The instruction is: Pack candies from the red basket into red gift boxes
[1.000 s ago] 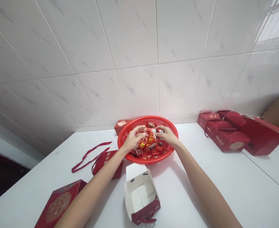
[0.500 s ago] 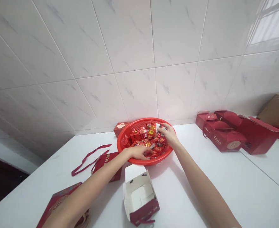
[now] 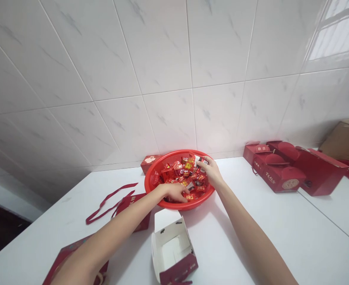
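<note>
Standing nearest, an open box (image 3: 174, 249) sits before the red basket (image 3: 147, 185). Inside the basket's front edge, the left hand (image 3: 176, 192) curls over sweets (image 3: 198, 187), grip unclear; the right hand (image 3: 212, 171) pinches a packet (image 3: 191, 163) near the right rim. White tabletop (image 3: 263, 213) extends right to red boxes (image 3: 281, 176).

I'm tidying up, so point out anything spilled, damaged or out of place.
Nothing looks spilled or damaged; only the ribbon looks untidy, trailing loosely across the white table left of the red basket.
</note>
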`<action>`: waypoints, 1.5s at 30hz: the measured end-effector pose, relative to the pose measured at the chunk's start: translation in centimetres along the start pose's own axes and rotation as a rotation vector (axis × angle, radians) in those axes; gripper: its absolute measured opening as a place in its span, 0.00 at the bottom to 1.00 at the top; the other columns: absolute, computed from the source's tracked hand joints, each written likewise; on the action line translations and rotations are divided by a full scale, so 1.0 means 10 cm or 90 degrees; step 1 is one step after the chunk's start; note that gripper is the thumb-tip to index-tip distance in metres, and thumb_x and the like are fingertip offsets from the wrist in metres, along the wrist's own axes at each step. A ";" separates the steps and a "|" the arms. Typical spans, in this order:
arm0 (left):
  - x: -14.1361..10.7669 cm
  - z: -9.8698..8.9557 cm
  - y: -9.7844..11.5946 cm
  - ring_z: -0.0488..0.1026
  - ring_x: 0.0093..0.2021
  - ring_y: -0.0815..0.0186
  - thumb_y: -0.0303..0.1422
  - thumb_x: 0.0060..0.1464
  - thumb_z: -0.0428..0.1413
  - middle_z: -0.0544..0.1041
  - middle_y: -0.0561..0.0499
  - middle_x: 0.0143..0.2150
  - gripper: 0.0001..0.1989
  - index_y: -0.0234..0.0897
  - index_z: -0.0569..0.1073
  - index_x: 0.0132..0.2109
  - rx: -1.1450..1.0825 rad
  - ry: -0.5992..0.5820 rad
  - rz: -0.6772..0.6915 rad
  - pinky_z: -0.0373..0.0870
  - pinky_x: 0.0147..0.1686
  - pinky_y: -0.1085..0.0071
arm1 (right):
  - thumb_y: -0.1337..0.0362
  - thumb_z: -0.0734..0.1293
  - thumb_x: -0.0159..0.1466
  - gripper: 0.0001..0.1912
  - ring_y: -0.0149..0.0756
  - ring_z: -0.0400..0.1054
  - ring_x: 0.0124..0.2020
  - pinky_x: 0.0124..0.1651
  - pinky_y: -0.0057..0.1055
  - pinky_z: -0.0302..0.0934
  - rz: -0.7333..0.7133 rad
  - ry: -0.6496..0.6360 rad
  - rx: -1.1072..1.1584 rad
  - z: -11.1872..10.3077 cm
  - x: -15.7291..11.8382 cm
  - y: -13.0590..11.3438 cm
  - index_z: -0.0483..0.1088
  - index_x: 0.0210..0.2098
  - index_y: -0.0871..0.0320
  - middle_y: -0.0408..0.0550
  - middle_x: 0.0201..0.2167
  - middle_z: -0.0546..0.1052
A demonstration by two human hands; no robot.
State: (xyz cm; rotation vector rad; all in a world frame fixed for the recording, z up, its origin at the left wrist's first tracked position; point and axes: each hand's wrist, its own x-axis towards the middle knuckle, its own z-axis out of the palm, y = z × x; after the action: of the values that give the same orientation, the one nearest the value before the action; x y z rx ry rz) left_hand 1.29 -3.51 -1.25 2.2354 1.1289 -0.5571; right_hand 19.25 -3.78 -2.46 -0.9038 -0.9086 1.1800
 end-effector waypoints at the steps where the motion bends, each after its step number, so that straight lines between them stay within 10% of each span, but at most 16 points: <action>1: -0.01 0.00 -0.03 0.70 0.29 0.66 0.37 0.49 0.57 0.77 0.52 0.31 0.17 0.40 0.80 0.46 -0.015 -0.001 0.004 0.62 0.26 0.75 | 0.55 0.76 0.43 0.19 0.38 0.72 0.30 0.33 0.33 0.67 0.001 -0.001 -0.002 0.00 0.00 0.00 0.72 0.32 0.55 0.42 0.29 0.79; 10: -0.02 -0.01 -0.19 0.68 0.26 0.67 0.35 0.45 0.59 0.76 0.54 0.28 0.24 0.39 0.79 0.52 -0.121 -0.034 0.020 0.62 0.25 0.75 | 0.54 0.75 0.46 0.20 0.41 0.74 0.35 0.37 0.35 0.69 -0.011 -0.026 -0.024 -0.02 0.00 0.02 0.73 0.36 0.55 0.44 0.33 0.80; 27: -0.02 -0.05 -0.30 0.71 0.34 0.66 0.31 0.46 0.54 0.78 0.51 0.36 0.24 0.36 0.78 0.52 -0.452 0.269 -0.032 0.63 0.28 0.74 | 0.55 0.76 0.44 0.20 0.40 0.73 0.32 0.34 0.35 0.68 0.017 -0.020 -0.036 -0.03 -0.01 0.00 0.72 0.34 0.54 0.43 0.32 0.79; 35: -0.06 -0.02 -0.34 0.73 0.33 0.64 0.30 0.47 0.55 0.79 0.51 0.34 0.33 0.36 0.69 0.63 -0.330 0.245 -0.008 0.65 0.30 0.73 | 0.53 0.75 0.44 0.21 0.41 0.74 0.33 0.34 0.35 0.69 0.017 -0.017 -0.047 -0.03 0.00 0.02 0.71 0.35 0.54 0.44 0.33 0.79; 45: -0.23 0.00 -0.40 0.77 0.41 0.61 0.33 0.44 0.63 0.82 0.50 0.40 0.26 0.38 0.78 0.53 -0.105 0.049 0.049 0.69 0.38 0.74 | 0.54 0.74 0.46 0.18 0.42 0.73 0.36 0.35 0.33 0.67 -0.005 -0.027 -0.068 -0.05 0.02 0.04 0.72 0.35 0.54 0.44 0.34 0.80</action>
State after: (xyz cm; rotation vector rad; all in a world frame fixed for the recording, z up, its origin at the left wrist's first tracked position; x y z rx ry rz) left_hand -3.28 -2.96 -1.05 2.1623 1.0804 -0.3354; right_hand 19.62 -3.60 -2.98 -0.9638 -1.0158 1.1560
